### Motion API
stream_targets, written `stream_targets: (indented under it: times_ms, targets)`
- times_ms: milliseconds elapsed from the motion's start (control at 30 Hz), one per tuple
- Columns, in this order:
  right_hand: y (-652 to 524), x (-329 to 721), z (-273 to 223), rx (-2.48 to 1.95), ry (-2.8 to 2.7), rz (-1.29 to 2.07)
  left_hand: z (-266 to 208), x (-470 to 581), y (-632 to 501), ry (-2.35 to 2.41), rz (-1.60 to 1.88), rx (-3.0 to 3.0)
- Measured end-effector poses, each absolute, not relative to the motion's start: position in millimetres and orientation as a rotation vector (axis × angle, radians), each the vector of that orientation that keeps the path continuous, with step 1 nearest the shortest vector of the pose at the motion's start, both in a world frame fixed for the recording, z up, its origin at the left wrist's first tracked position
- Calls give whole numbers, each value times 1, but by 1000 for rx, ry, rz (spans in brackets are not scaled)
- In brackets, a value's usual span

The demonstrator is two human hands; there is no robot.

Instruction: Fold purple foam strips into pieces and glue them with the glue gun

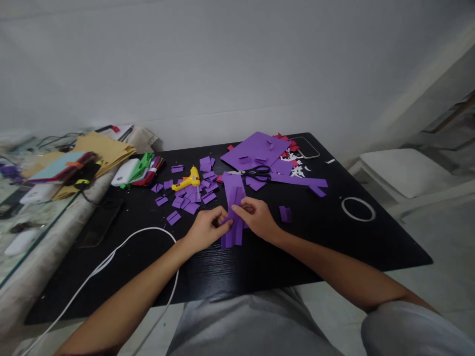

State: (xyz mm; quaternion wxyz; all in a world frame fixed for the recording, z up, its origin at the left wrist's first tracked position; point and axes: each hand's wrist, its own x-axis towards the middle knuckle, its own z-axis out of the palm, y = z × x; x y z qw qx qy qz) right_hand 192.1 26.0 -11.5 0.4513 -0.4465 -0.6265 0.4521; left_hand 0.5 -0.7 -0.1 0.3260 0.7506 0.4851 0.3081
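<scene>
Between my two hands is a folded purple paper strip, its creases running lengthwise. My left hand pinches its left edge between thumb and fingers. From the other side, my right hand grips the strip with thumb and bent fingers. Just beyond them lie black-handled scissors, partly on purple paper. A yellow glue gun rests to the left among several small folded purple paper pieces. One more folded purple piece is right of my right hand.
Large purple sheets and white and red scraps lie at the back. A white cable crosses the black table at left. A ring sits at right, a phone at left.
</scene>
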Motion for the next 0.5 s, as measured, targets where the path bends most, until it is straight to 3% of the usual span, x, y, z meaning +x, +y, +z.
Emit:
stream_targets:
  times_ms: [500]
  targets:
    - [25,194,-9,-1122,-1509,1185,-1,2,0,1280,814,2027]
